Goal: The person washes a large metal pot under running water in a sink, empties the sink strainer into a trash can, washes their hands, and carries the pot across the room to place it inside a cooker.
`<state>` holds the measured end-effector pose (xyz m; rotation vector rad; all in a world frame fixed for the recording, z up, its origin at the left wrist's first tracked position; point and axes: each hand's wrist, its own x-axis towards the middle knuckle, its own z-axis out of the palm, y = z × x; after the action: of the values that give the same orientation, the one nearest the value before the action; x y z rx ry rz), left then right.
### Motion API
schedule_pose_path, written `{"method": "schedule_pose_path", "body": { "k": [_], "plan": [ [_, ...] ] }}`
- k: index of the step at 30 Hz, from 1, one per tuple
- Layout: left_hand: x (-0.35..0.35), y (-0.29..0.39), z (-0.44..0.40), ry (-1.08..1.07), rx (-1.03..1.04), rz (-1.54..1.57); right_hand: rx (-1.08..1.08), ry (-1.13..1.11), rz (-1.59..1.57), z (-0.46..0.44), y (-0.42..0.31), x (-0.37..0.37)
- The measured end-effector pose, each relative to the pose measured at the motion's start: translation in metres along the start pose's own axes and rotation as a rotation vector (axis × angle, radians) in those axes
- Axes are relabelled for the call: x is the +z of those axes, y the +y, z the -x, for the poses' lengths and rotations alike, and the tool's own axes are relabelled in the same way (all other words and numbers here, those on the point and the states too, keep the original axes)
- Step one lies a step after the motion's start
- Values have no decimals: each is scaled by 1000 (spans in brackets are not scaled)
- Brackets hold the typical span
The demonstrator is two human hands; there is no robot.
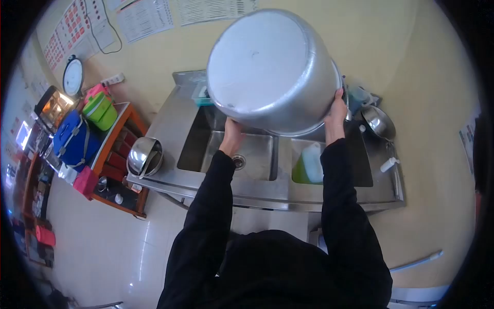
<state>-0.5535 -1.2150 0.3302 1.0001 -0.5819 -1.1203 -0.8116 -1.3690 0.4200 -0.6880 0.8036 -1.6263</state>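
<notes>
Both hands hold up a large silver metal pot (262, 67) over the double sink (275, 177). The pot is tipped on its side, its flat base turned towards me and its rim towards the right; its inside is hidden. My left hand (232, 138) is closed on the lower edge near the base, the fingers partly hidden behind it. At the rim on the right, my right hand (336, 117) grips with the thumb showing outside. Below, the left basin has a drain (239, 162). A pale plastic jug-like container (312, 162) and something green lie in the right basin.
Metal bowls (145, 156) stand on the counter's left end, another metal bowl (378, 123) at the right rear. A white bottle (389, 164) is near the right edge. To the left, a wooden shelf (116, 134) carries a blue bag (77, 139) and a green bucket (100, 110).
</notes>
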Motion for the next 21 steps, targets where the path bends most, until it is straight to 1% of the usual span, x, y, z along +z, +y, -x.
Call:
{"method": "schedule_pose_path", "body": {
  "k": [1, 4, 7, 8, 11, 14, 16, 17, 19, 21],
  "plan": [
    [-21, -4, -17, -15, -46, 16, 37, 49, 29, -1, 21, 3],
    [-43, 0, -17, -39, 21, -32, 121, 36, -52, -1, 67, -1],
    [-42, 5, -5, -5, 7, -30, 212, 72, -91, 31, 69, 5],
    [-42, 7, -2, -2, -11, -34, 196, 76, -131, 29, 77, 2],
    [-46, 6, 3, 0, -101, -68, 247, -10, -184, 24, 86, -7],
    [-45, 16, 2, -5, -110, -65, 253, 9, -145, 26, 76, -1],
    [-36, 33, 0, -16, -89, -40, 223, -42, -181, 15, 71, 3],
    [-30, 47, 1, -12, -70, -28, 216, -77, -203, 9, 68, 8],
    [0, 88, 15, 13, 73, -51, 244, -149, -261, 5, 42, 25],
    [13, 120, 8, -98, 317, -75, 256, -219, -343, 17, 2, 49]
  ]
}}
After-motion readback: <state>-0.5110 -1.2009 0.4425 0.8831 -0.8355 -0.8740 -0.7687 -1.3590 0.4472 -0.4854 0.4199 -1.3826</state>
